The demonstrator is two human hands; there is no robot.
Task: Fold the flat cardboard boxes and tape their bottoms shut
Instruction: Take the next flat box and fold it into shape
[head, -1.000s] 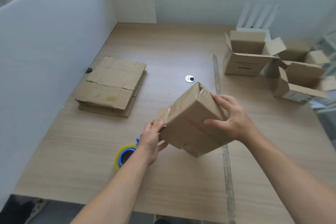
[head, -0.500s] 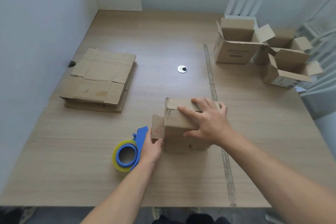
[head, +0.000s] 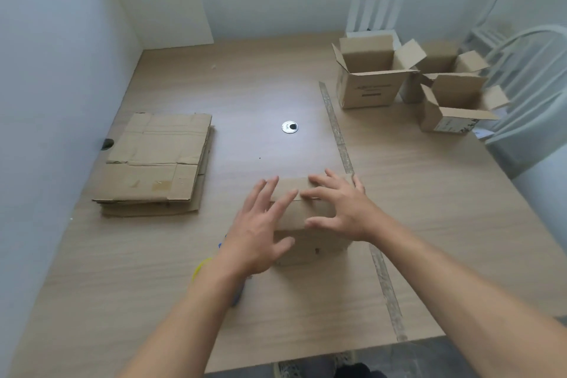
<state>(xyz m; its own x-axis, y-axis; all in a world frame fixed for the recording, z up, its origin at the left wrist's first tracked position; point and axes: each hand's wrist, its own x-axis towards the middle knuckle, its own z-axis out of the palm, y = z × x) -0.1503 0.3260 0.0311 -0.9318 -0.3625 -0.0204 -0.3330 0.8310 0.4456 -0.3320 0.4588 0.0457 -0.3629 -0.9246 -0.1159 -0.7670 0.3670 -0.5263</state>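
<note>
resting flat with fingers spread and straight, the left hand (head: pixel 260 233) and right hand (head: pixel 340 212) press the top flaps of the cardboard box (head: pixel 313 250), which stands on the bench (head: pixel 429 224) near its front edge; neither hand grips anything.

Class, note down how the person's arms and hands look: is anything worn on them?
The left hand and right hand are bare: no gloves, rings or watch show. Both forearms are bare too, with no sleeve in view.

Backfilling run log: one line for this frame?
phase: closing box flaps | left hand: open, over box | right hand: open, on box | tape roll: left of box, mostly hidden
</note>
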